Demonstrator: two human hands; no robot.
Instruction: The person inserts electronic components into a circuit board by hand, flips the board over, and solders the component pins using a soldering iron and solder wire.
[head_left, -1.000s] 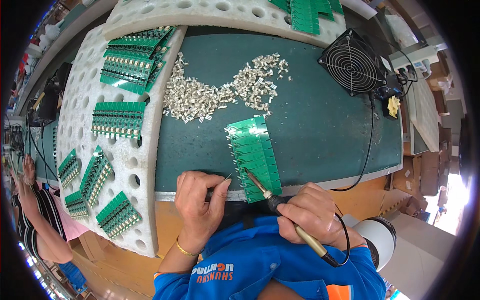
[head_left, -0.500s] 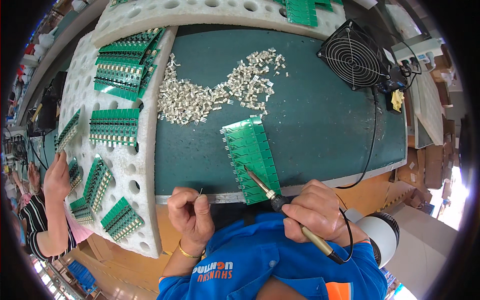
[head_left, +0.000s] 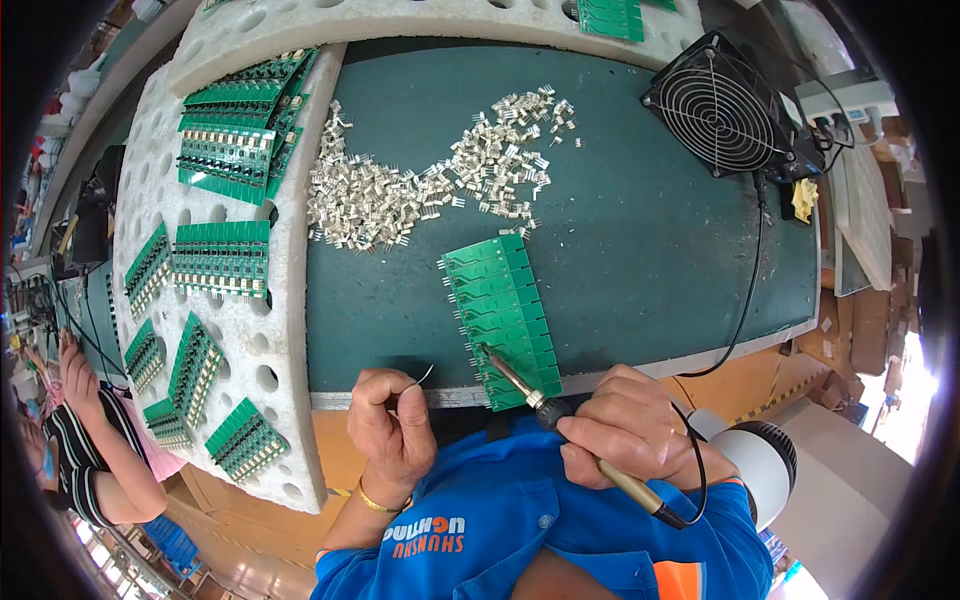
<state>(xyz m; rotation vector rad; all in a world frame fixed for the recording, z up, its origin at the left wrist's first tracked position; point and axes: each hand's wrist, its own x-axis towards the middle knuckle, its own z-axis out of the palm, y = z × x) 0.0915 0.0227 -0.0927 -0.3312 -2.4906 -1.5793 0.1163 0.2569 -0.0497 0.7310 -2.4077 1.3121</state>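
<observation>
A green circuit board [head_left: 508,315] lies face down near the front edge of the dark green table, with white connector pins along its left side. In my right hand [head_left: 630,425] is a soldering iron [head_left: 625,485], its fingers closed round the grip. The iron's tip rests at the board's left part, below its middle. My left hand [head_left: 392,425], left of the board, pinches a thin solder wire [head_left: 427,374] between thumb and forefinger. The wire's free end sticks up toward the board, apart from it.
Small white connectors [head_left: 375,200] lie heaped behind the board. White foam [head_left: 285,350] at left carries several filled circuit boards [head_left: 222,258]. A black fan [head_left: 718,112] stands back right, its cable [head_left: 750,290] running to the front edge. At far left is another person's hand [head_left: 80,380].
The iron's tip has shifted slightly left and toward me. More of the solder wire shows above my left hand. The other person's hand has left a board on the foam.
</observation>
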